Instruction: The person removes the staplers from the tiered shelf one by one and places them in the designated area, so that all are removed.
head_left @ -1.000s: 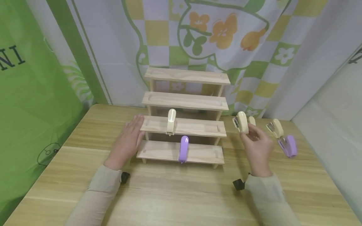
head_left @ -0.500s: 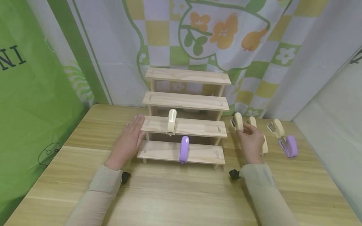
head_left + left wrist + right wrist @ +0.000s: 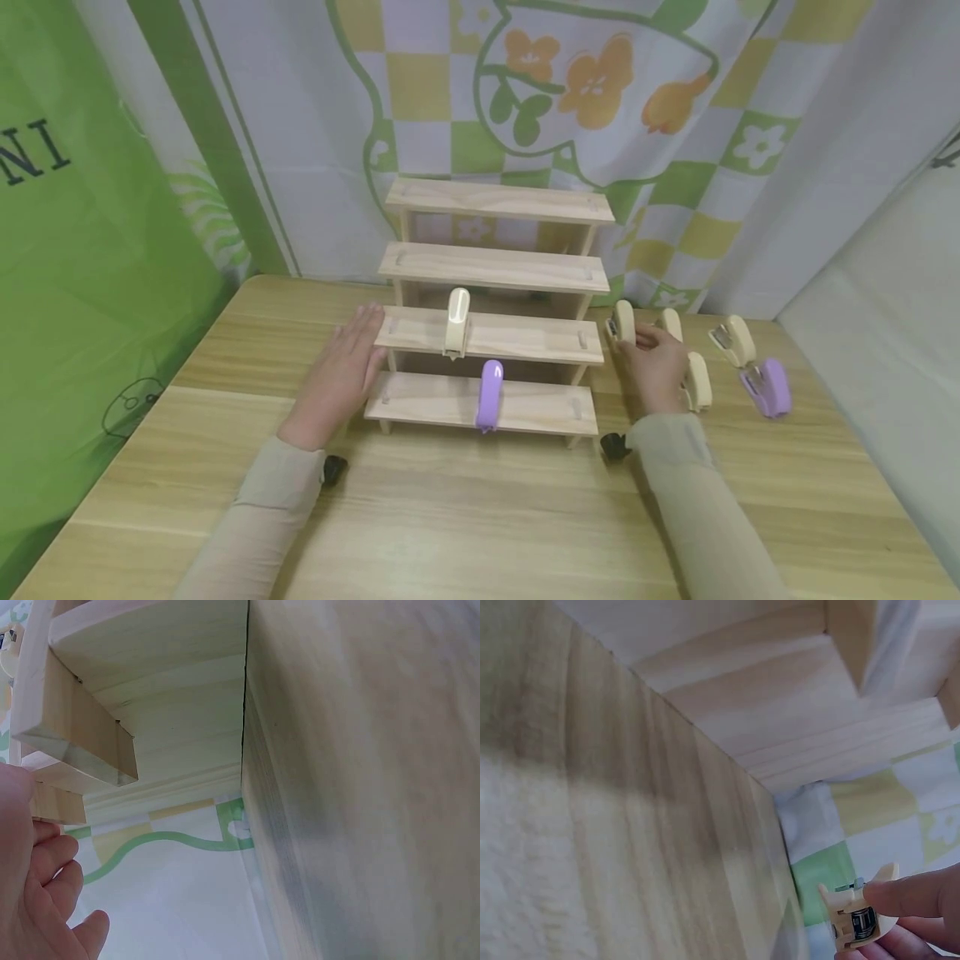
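Broadly, a patterned curtain (image 3: 300, 125) hangs at the far side, behind a wooden table (image 3: 480, 517). On the table stands a four-step shelf (image 3: 491, 265), the nearest thing to a container: its lowest step bears a purple stapler (image 3: 490, 394), its second a cream stapler (image 3: 457, 321). The left hand (image 3: 333, 379) lies along the shelf's left end, fingers relaxed, gripping nothing; a sideways shove from it could probably shift the shelf and topple both staplers. The right hand (image 3: 656, 367) pinches a held cream stapler (image 3: 621, 321) between thumb and fingers, right of the shelf, towards the far edge. Let go crooked, that narrow body might tip. Just beside, a far cream stapler (image 3: 671, 322) and a near cream stapler (image 3: 698, 385) could be knocked by a careless knuckle. Farther right, an outer cream stapler (image 3: 738, 340) and a second purple stapler (image 3: 770, 388) sit close together.
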Demonstrator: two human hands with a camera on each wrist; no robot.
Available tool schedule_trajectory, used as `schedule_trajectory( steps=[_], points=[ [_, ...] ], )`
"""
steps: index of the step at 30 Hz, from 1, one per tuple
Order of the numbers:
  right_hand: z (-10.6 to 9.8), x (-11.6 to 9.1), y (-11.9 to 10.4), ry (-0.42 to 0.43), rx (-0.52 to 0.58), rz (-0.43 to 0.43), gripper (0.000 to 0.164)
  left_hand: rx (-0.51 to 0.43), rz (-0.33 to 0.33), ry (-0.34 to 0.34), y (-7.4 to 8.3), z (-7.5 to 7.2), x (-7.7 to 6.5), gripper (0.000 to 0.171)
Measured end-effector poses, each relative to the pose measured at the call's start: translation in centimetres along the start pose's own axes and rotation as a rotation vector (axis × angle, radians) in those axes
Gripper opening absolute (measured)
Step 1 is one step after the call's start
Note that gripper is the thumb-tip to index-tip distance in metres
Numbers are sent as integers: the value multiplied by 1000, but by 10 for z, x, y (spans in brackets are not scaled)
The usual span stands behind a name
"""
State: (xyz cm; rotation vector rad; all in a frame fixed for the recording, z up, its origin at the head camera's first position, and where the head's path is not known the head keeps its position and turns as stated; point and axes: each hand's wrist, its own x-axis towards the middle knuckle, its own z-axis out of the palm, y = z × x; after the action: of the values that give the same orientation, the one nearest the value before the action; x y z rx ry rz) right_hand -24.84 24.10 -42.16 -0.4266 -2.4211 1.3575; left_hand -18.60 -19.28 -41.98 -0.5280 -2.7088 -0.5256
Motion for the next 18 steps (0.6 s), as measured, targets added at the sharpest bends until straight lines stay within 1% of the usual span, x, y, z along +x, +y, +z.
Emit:
schedule_trajectory(
  steps=[2,6,13,18],
  points=[
    [3,1,1,4,17,9,32,3,3,2,-1,0,0,60],
    [7,3,3,-27,55,48,34,3,5,1,-2,1,0,61],
    [10,8,7,-45,1,65,36,2,2,-8,-1,1,1,60],
    [12,11,9,-55,13,79,38,5,-1,-11,-1,0,0,60]
  ],
)
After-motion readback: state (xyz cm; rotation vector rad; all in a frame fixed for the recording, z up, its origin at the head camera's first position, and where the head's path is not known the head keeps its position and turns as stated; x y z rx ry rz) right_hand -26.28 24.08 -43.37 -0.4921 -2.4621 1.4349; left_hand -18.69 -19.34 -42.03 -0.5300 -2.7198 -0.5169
